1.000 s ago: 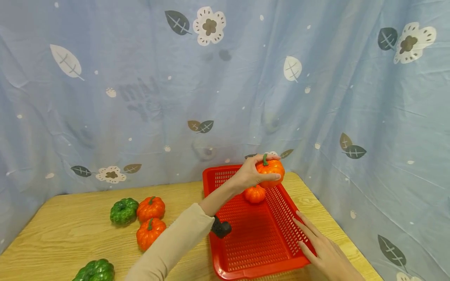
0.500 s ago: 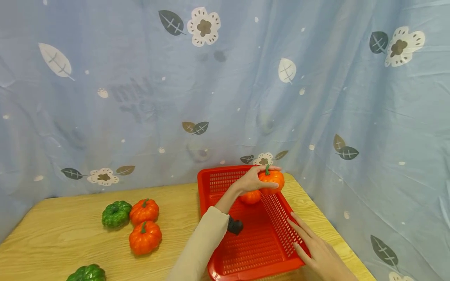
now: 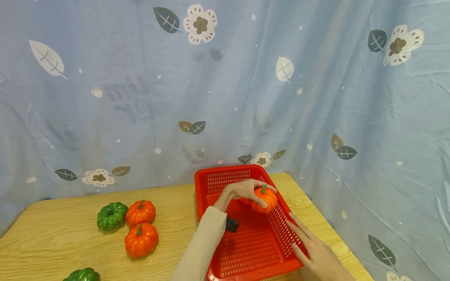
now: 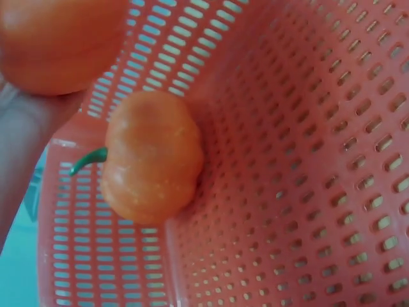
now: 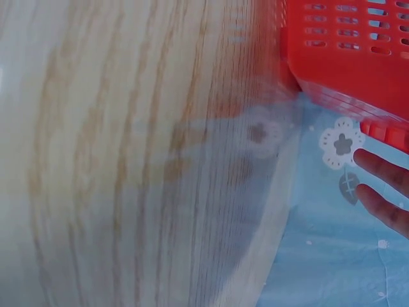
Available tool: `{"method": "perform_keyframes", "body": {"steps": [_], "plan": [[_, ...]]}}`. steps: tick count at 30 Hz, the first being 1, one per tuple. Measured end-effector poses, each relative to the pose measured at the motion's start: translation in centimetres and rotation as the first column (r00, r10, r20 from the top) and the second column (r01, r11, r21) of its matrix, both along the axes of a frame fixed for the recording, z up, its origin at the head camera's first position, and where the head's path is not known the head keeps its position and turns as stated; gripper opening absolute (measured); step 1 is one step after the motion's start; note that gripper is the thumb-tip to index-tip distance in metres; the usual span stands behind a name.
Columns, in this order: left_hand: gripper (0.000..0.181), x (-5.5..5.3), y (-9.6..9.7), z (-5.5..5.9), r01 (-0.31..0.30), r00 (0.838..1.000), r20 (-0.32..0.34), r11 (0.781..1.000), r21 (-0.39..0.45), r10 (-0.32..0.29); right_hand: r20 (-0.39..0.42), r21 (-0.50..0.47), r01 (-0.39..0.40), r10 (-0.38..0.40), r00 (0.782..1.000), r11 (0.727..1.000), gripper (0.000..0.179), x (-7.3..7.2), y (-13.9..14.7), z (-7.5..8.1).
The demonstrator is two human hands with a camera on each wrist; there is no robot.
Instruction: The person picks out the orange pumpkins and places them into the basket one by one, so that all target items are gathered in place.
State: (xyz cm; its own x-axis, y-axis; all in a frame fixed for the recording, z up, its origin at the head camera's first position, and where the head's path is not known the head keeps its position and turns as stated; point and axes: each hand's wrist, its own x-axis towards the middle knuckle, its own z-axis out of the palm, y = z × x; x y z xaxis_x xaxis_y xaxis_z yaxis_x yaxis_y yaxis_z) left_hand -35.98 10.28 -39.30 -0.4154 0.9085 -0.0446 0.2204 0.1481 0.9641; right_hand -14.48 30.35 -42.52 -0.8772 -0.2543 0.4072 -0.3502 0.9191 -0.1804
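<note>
Red perforated basket (image 3: 253, 249) on the wooden table (image 3: 70, 234): my right hand (image 3: 316, 249) lies flat-fingered against its right rim. My left hand (image 3: 246, 191) grips an orange pumpkin (image 3: 264, 200) low inside, beside another pumpkin (image 4: 150, 166). I judge: seat it before letting go.

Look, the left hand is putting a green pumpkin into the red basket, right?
Not quite: the pumpkin that the left hand holds is orange, not green, as the head view shows. It is indeed being held in the red basket. The green pumpkin sits out on the table.
</note>
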Motion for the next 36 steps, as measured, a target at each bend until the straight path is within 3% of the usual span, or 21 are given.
{"method": "perform_keyframes", "body": {"steps": [3,6,11,19,30,36], "plan": [[0.054,0.0,-0.1,-0.2,0.105,0.992,0.081,0.994,-0.042,-0.101,0.001,0.005,0.002,-0.002,1.0,1.0,0.05,0.0,0.0,0.0],[0.056,0.1,0.1,-0.5,0.194,0.97,0.164,0.979,-0.064,-0.181,0.001,0.009,0.005,-0.005,1.0,1.0,0.05,-0.1,0.0,0.0],[0.06,0.3,0.6,-1.1,0.303,0.936,0.219,0.947,-0.106,-0.275,0.004,-0.001,0.004,-0.004,1.0,1.0,0.049,-0.1,0.0,-0.1],[0.06,0.7,1.4,-2.0,0.317,0.945,0.164,0.915,-0.249,-0.283,0.025,-0.02,0.004,-0.003,1.0,1.0,0.048,-0.1,-0.1,0.1],[0.061,1.2,2.1,-2.6,0.322,0.946,0.134,0.89,-0.323,-0.294,0.001,-0.017,-0.013,0.013,1.0,1.0,0.048,-0.2,-0.1,0.0],[0.061,1.1,2.2,-2.5,0.337,0.941,0.157,0.877,-0.343,-0.3,0.022,-0.014,-0.001,0.001,1.0,1.0,0.049,-0.2,0.0,0.0]]}}
